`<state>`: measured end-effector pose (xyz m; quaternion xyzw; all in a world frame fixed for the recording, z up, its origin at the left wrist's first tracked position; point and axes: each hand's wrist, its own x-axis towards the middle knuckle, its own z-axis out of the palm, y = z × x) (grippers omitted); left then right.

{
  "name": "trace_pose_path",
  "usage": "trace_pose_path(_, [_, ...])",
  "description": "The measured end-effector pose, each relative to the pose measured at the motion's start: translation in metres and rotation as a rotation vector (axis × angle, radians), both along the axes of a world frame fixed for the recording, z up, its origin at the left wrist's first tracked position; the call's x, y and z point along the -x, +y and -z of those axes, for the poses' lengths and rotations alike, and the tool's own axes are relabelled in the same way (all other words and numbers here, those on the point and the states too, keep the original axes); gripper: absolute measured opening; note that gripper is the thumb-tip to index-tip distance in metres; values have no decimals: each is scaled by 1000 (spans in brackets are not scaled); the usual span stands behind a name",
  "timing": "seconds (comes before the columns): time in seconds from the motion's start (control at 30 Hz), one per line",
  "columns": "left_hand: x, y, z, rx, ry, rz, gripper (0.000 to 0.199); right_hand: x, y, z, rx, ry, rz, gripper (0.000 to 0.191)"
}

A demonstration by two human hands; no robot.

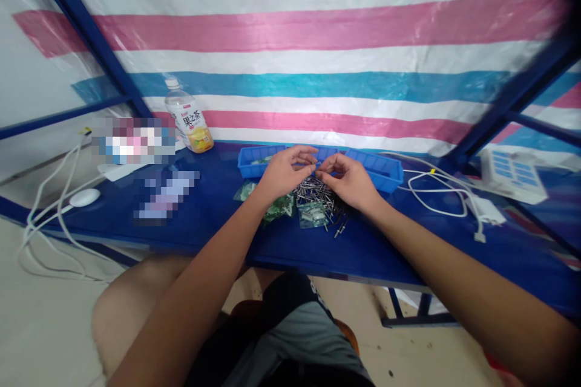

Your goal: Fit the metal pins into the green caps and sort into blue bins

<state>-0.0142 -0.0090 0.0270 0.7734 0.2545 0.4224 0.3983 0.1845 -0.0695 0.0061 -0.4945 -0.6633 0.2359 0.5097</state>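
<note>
My left hand [289,172] and my right hand [348,180] meet above a loose pile of thin metal pins that look like blind rivets [313,190]. The fingertips of both hands are pinched close together, and what is between them is too small to make out. In front of the pile lies a small clear plastic bag [313,216] with short pieces inside. Several green-tinted plastic bags [278,210] rest to its left, below my left wrist. A few loose rivets [340,228] have strayed toward the table's front edge.
Behind my hands stand a left blue bin [254,168], a middle one partly hidden, and a right blue bin [381,176]. A drink bottle [188,115] stands back left. White cables and a power strip [512,175] lie on the right, a white round puck [85,197] on the left.
</note>
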Motion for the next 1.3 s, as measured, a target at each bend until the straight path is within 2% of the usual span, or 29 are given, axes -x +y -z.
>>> trace_pose_path(0.2, [0, 1, 3, 10, 9, 18, 19, 0, 0, 1, 4, -6, -1, 15])
trace_pose_path(0.37, [-1, 3, 6, 23, -14, 28, 23, 3, -1, 1, 4, 31, -22, 18])
trace_pose_path(0.53, [0, 1, 4, -49, 41, -40, 22, 0, 0, 1, 1, 9, -49, 41])
trace_pose_path(0.63, [2, -2, 2, -65, 109, -30, 22, -4, 1, 1, -31, -29, 23, 29])
trace_pose_path(0.8, [1, -3, 5, 11, 161, 67, 32, -4, -1, -3, -64, -98, 171, 11])
trace_pose_path(0.97, [0, 0, 8, 34, 136, 102, 33, -1, -4, -5, -66, -110, 154, 12])
trace_pose_path(1.1, [2, 1, 6, 38, 95, 41, 28, 1, -5, -4, -49, -97, 127, 14])
trace_pose_path(1.23, [3, 2, 5, 85, 30, -5, 14, 1, -4, -4, -34, -63, 116, 13])
trace_pose_path(1.3, [2, 3, 5, 120, -17, -16, 18, 0, -3, -4, -42, -52, 126, 14])
